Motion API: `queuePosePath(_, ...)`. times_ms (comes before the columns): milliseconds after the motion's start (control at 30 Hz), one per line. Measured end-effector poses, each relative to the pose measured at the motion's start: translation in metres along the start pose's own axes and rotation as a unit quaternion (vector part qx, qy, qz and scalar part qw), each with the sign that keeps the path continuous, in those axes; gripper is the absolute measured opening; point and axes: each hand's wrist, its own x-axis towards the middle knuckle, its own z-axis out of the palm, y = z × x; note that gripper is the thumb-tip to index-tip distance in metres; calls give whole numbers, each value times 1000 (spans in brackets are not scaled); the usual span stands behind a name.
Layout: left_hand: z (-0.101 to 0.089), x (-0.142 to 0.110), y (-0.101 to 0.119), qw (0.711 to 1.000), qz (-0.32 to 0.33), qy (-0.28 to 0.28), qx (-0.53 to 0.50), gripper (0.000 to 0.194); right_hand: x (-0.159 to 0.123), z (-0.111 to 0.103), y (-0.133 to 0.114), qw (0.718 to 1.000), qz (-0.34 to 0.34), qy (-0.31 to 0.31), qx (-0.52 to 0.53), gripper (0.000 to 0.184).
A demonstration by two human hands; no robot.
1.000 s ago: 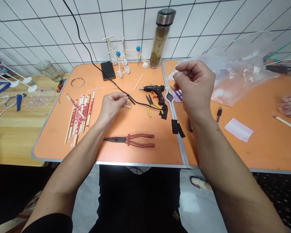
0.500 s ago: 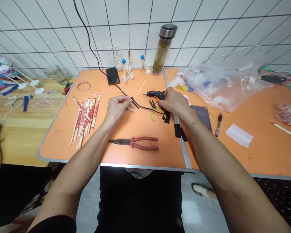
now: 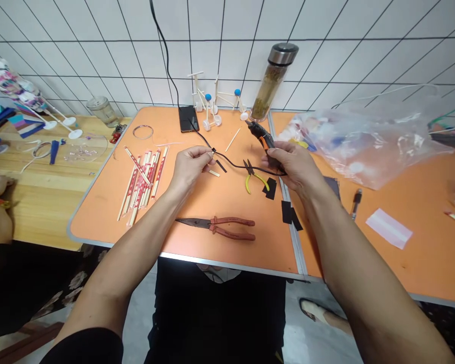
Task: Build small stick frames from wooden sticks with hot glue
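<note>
My left hand (image 3: pixel 191 166) is over the orange tabletop (image 3: pixel 267 250), with thumb and forefinger pinching a small dark piece (image 3: pixel 214 150) too tiny to identify. My left forearm slants up from the lower left; wrapped chopsticks (image 3: pixel 146 174) lie just beyond it. My right hand (image 3: pixel 298 164), by the metal seam strip (image 3: pixel 296 242), curls around the handle of a black hot glue gun (image 3: pixel 261 134), whose nozzle points away from me and leftward. A black cord (image 3: pixel 237 165) passes close by my left fingertips and runs toward the gun; I can't tell whether they touch it.

Both forearms cross the metal near edge (image 3: pixel 231 266). Bare orange surface separates that edge from the red-handled long-nose pliers (image 3: pixel 214 222), their tip just beside my left forearm. My hands are well apart; in the gap between, nearer the right, lie yellow-handled pliers (image 3: pixel 251 172). At the far edge stand stick models (image 3: pixel 213 121) and a glass bottle (image 3: pixel 270 88).
</note>
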Motion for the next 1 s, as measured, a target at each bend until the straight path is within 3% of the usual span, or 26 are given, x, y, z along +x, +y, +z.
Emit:
queuePosePath(133,-2,0,3,1000,8,12,-4,6,-17,5,-9,987,72,-105,96,16)
queuePosePath(300,-4,1,5,1000,13,19,-5,5,-29,14,-8,978,121,-98,136,11)
queuePosePath(433,-5,2,5,1000,13,21,-2,8,-31,18,-4,973,120,-145,133,24)
queuePosePath(700,-3,0,7,1000,13,23,-8,6,-39,21,-7,971,36,-203,121,50)
queuePosePath(867,-3,-1,7,1000,16,19,-14,2,-41,23,1,983,-106,-147,-1,53)
queuePosePath(1000,-2,-3,9,1000,13,16,-5,4,-51,24,5,970,-195,-118,-87,48)
